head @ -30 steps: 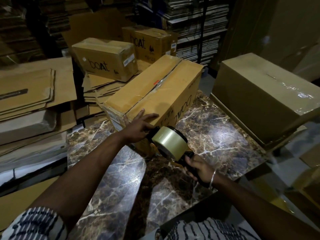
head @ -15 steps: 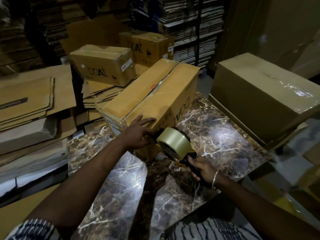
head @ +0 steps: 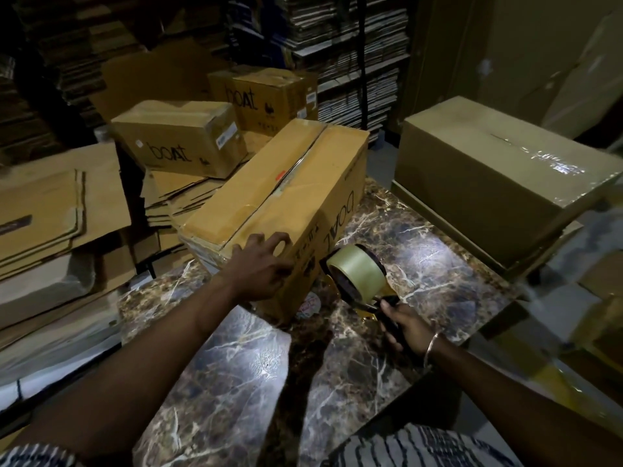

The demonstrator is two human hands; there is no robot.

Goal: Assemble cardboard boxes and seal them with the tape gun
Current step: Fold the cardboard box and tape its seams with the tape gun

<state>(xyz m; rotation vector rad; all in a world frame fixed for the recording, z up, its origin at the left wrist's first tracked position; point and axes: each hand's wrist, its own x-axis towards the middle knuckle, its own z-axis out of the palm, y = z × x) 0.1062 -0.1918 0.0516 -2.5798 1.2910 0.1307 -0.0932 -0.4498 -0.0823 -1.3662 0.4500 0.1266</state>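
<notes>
A long yellow-brown cardboard box (head: 279, 197) printed "boAt" lies on the marble table (head: 421, 264), its top flaps closed along a centre seam. My left hand (head: 261, 266) presses flat on the box's near corner, fingers spread over the top edge and the side. My right hand (head: 403, 326) grips the black handle of the tape gun (head: 357, 276). Its pale tape roll sits just right of the box's near side, close to the cardboard. I cannot tell whether the tape touches the box.
A larger plain box (head: 499, 176) with glossy tape on top stands at the table's right. Two smaller "boAt" boxes (head: 182, 139) sit behind on flattened cardboard (head: 50, 210) stacked at the left. Shelves of flat cartons (head: 354, 55) fill the back.
My left hand slid from the box's near side up onto its near top corner. The tape gun drew back to the right, away from the box's near side.
</notes>
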